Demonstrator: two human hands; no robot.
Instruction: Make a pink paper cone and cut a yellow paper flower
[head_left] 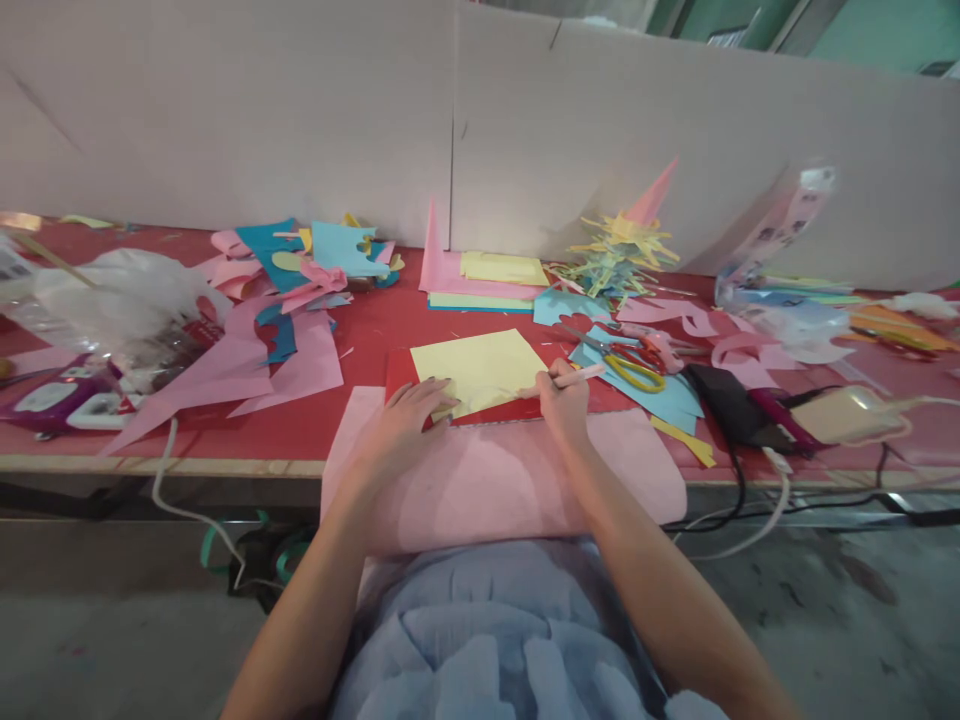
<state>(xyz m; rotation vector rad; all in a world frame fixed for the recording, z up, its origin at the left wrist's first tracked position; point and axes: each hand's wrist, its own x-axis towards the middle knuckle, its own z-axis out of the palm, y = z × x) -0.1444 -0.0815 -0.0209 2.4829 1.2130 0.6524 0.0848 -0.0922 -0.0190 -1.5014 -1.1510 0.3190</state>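
Note:
A pale yellow paper sheet [480, 368] lies on a red board [399, 370] at the front of the red table. My left hand [409, 415] rests flat on the sheet's lower left corner, fingers spread, pinning it down. My right hand [564, 392] is closed around a thin pink pen [581, 376], whose tip touches the sheet's right edge. A large pink sheet [510, 470] lies under my wrists and hangs over the table's front edge.
Yellow-handled scissors [634, 370] lie on blue paper right of my right hand. Pink and blue scraps [292, 290] litter the left, a paper stack [487, 275] sits behind. A glue gun [735, 405] and cables lie at right, a plastic bag [120, 290] at left.

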